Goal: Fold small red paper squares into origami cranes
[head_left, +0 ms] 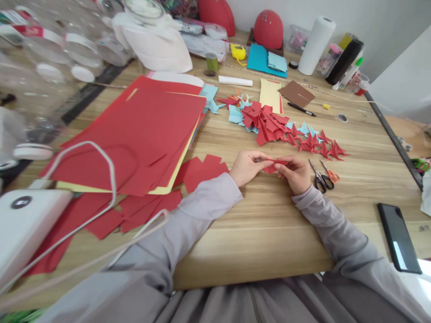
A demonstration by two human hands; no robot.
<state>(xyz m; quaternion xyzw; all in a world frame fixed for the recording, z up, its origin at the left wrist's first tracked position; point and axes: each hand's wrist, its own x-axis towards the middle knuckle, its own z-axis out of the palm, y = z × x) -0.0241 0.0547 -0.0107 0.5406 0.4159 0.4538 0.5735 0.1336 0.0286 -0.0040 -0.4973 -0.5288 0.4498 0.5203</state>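
Observation:
A small piece of folded red paper (270, 169) is held between both hands near the middle of the table. My left hand (248, 167) pinches its left side between thumb and fingers. On the right side, my right hand (295, 172) pinches the same paper, thumb toward me. Just beyond the hands lies a pile of folded red paper shapes (266, 121), mixed with light blue ones (236, 115). Cut red paper pieces (205, 172) lie to the left of my left hand. Black-handled scissors (323, 181) and orange-handled scissors (332, 175) rest right of my right hand.
Large red sheets (144, 130) cover the left of the table (262, 251), beside a white device (37, 224) with cables. Plastic bottles (81, 49) crowd the far left. A phone (399, 237) lies at the right; a paper roll (316, 45) stands at the back.

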